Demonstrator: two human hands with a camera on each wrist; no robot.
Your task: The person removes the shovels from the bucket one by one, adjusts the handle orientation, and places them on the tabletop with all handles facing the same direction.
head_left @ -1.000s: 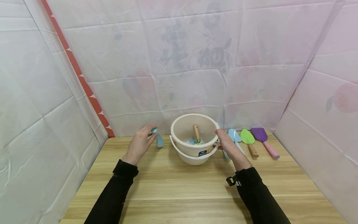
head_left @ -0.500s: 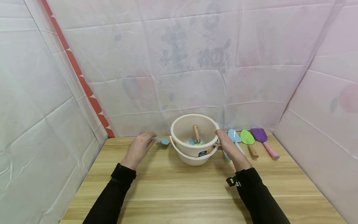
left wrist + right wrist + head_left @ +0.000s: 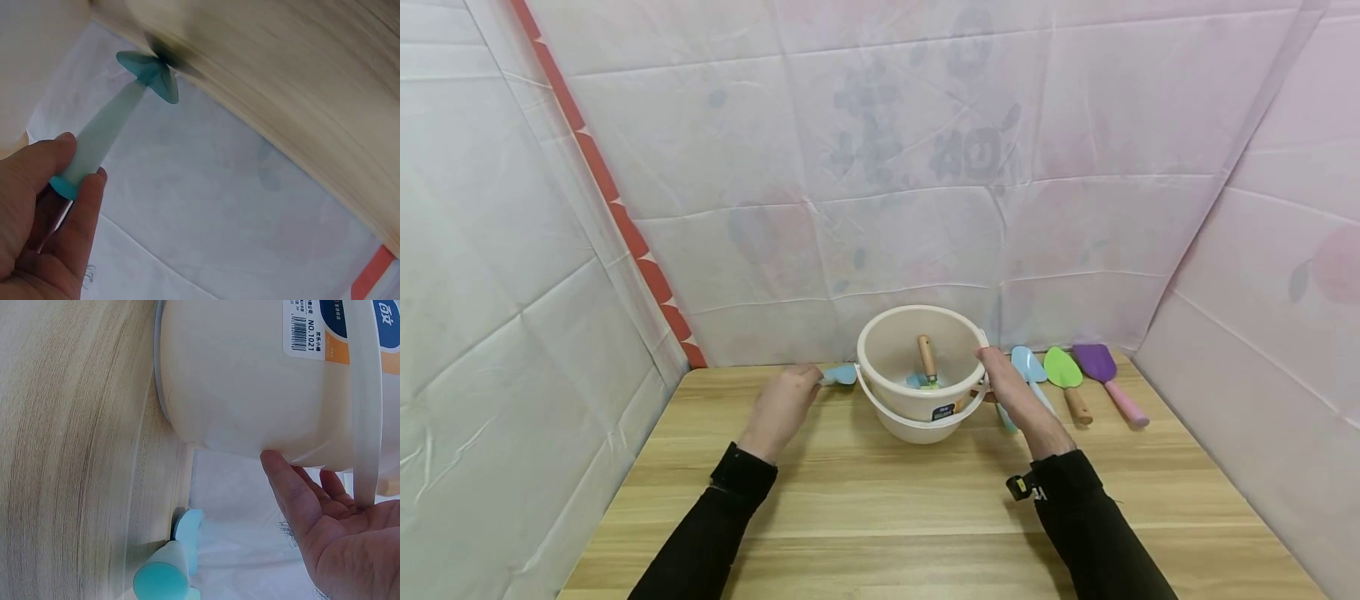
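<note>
Left hand (image 3: 781, 406) has its grip closed on the handle end of a small teal tool (image 3: 111, 128), thumb and fingers pinching it. The tool's blade end rests on the bench (image 3: 880, 500), just left of the white bucket (image 3: 917, 367). The low, near-flat hold appears suited to setting the tool down on the bench surface or lifting it off; which of the two cannot be told.

Right hand (image 3: 1011, 392) lies against the bucket's right wall, fingers straight and relaxed, thumb tip on the plastic, gripping nothing. The contact appears meant to steady the bucket.

Inside the bucket stands a wooden-handled tool (image 3: 927, 357), tilted. On the bench, right of the bucket, lie a pale blue shovel (image 3: 1028, 367), a green shovel (image 3: 1062, 369) and a purple shovel (image 3: 1101, 365), side by side, blades toward the backdrop.
</note>
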